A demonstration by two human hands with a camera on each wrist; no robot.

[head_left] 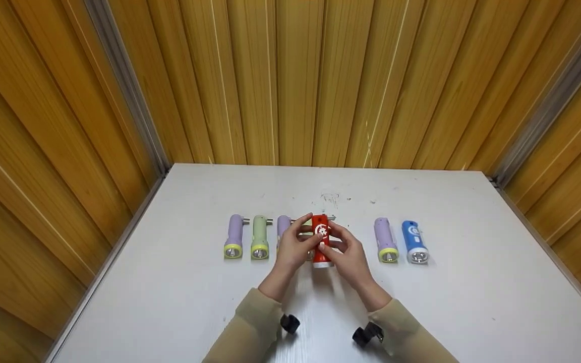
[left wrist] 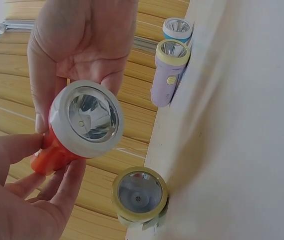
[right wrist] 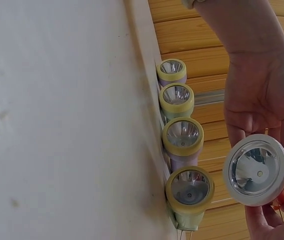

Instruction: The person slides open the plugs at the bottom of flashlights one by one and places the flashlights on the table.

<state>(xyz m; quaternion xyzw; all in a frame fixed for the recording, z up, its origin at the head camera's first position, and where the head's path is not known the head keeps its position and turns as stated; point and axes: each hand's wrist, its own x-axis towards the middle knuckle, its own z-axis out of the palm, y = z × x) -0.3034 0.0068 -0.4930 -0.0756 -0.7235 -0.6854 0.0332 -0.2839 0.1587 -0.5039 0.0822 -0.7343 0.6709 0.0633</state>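
Observation:
A red flashlight point(head_left: 322, 258) with a white head and a white printed emblem is held up over the table, its lens end toward me. My left hand point(head_left: 294, 247) grips it from the left, thumb on the front of the body and fingers behind. From the other side my right hand point(head_left: 352, 257) holds the same body, its thumb close to the left one. In the left wrist view the white-rimmed lens point(left wrist: 93, 117) is plain to see between both hands. Behind the left hand stand a purple flashlight point(head_left: 283, 224) and a green one point(right wrist: 189, 195), both partly covered in the head view.
On the white table point(head_left: 194, 312) a purple flashlight point(head_left: 234, 232) and a green flashlight point(head_left: 259, 232) lie at left. Right of the hands lie another purple flashlight point(head_left: 384, 234) and a blue flashlight point(head_left: 413, 237). Wood-patterned walls point(head_left: 295, 85) enclose the back and sides.

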